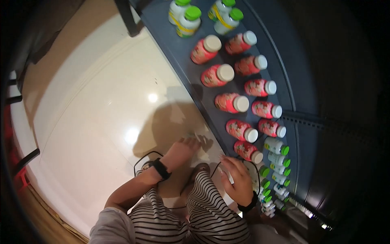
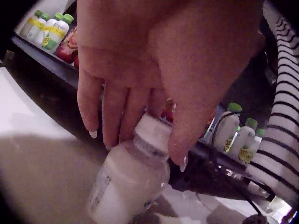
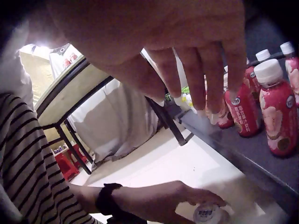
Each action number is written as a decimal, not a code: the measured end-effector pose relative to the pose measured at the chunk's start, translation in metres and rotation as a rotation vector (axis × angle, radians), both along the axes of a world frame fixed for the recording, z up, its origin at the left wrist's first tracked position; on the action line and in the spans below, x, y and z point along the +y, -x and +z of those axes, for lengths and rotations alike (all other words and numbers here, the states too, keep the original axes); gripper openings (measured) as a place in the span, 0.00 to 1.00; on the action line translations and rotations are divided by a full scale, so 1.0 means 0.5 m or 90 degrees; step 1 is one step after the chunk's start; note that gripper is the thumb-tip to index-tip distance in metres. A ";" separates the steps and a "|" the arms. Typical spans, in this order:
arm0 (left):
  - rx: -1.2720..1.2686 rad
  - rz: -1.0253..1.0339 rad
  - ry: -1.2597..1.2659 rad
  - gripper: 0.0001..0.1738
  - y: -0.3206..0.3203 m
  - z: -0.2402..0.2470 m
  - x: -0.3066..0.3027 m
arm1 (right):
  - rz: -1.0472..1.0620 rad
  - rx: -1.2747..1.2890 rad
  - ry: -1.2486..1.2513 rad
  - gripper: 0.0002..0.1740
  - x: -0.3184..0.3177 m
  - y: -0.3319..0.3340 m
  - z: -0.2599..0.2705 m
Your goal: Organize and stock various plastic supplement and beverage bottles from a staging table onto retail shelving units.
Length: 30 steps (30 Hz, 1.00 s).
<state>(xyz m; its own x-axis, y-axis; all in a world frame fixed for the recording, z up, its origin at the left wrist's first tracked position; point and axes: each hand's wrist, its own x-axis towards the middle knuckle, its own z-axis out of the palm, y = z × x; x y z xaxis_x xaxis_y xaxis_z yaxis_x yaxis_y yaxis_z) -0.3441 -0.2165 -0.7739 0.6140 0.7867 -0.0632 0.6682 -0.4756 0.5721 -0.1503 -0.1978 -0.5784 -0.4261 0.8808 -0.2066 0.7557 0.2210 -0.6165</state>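
Note:
My left hand (image 1: 185, 151) is low over the pale floor, beside the shelf. In the left wrist view it pinches a small bottle (image 2: 131, 182) by its white cap, thumb on one side and fingers on the other. The bottle has a pale, whitish body and hangs tilted below the palm. My right hand (image 1: 237, 181) is beside the shelf's near edge with its fingers extended, holding nothing. Closest to it in the right wrist view are red-pink bottles with white caps (image 3: 279, 107), standing on the dark shelf (image 3: 224, 144).
Red-pink bottles (image 1: 231, 102) stand in two rows along the shelf. White bottles with green caps (image 1: 188, 24) are at its far end, and more green-capped bottles (image 1: 276, 146) are at the near end. A dark-framed table (image 3: 70, 93) stands across the floor. Thin black cords (image 1: 148, 154) loop near my wrists.

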 end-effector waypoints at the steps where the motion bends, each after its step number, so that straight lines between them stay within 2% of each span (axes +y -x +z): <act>1: 0.004 -0.005 0.008 0.27 -0.004 -0.016 0.002 | 0.005 -0.010 -0.002 0.22 0.006 0.003 0.007; 5: -0.003 -0.037 0.054 0.27 -0.021 -0.055 0.024 | -0.015 -0.035 -0.016 0.20 0.034 0.022 0.058; 8: -0.097 0.002 0.115 0.21 0.025 0.045 0.065 | -0.027 -0.012 -0.028 0.20 0.049 0.051 0.123; 11: -0.039 0.060 0.199 0.24 0.086 0.188 0.111 | 0.002 0.001 -0.037 0.20 0.059 0.069 0.213; 14: -0.091 0.120 0.153 0.22 0.166 0.375 0.146 | -0.004 0.023 -0.004 0.21 0.064 0.098 0.337; 18: -0.095 0.230 0.101 0.22 0.236 0.552 0.169 | 0.032 0.030 -0.031 0.21 0.052 0.107 0.454; 23: -0.159 0.323 0.021 0.19 0.298 0.901 0.139 | 0.024 0.040 0.022 0.21 0.042 0.146 0.647; 28: -0.249 0.402 -0.045 0.18 0.313 1.137 0.081 | 0.136 0.023 -0.023 0.25 0.029 0.187 0.805; 30: -0.221 0.413 -0.022 0.21 0.316 1.212 0.064 | 0.172 0.044 -0.028 0.26 0.022 0.202 0.871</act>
<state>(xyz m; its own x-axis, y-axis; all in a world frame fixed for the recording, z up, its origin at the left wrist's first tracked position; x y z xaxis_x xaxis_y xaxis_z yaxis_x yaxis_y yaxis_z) -0.5020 -0.1846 -0.1681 0.0046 0.9966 0.0817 0.6047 -0.0679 0.7936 -0.2513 -0.1870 -0.1427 -0.6578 0.7413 -0.1331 0.6228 0.4361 -0.6495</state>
